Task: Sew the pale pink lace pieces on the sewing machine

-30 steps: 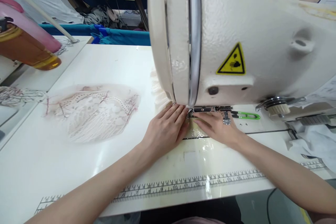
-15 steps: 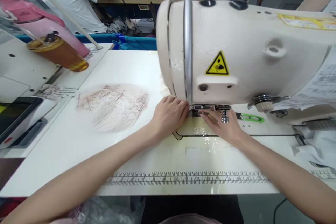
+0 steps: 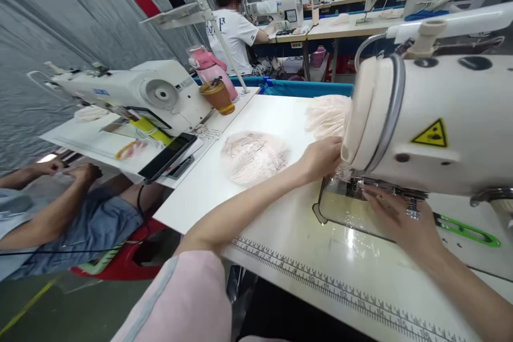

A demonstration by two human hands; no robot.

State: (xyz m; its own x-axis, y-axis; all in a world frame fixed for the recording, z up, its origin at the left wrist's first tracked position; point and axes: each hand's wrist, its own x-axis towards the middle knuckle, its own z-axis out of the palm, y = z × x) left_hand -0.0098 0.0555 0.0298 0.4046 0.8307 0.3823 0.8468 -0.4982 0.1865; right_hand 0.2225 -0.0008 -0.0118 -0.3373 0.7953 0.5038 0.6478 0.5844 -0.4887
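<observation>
A cream sewing machine [image 3: 433, 123] with a yellow warning sticker stands on a white table [image 3: 280, 224]. My left hand [image 3: 323, 157] rests at the machine's left end, fingers curled against pale lace fabric under the head. My right hand [image 3: 401, 219] lies flat on the shiny needle plate [image 3: 344, 208] below the presser foot, fingers stretched towards it. A pink lace piece [image 3: 254, 156] lies on the table to the left. More cream lace [image 3: 326, 113] is piled behind the machine.
A green thread snip [image 3: 467, 228] lies right of the needle. A ruler strip [image 3: 340, 299] runs along the table's front edge. At the left stand another machine [image 3: 136, 91], a tablet [image 3: 166, 156], an amber cup [image 3: 217, 97] and a pink bottle [image 3: 210, 67]. A seated person [image 3: 60, 208] is at left, another [image 3: 234, 32] behind.
My view has swung left and pulled back, so the room and neighbouring workers appear. Both hands stay by the presser foot; the left has shifted slightly to the machine's left end.
</observation>
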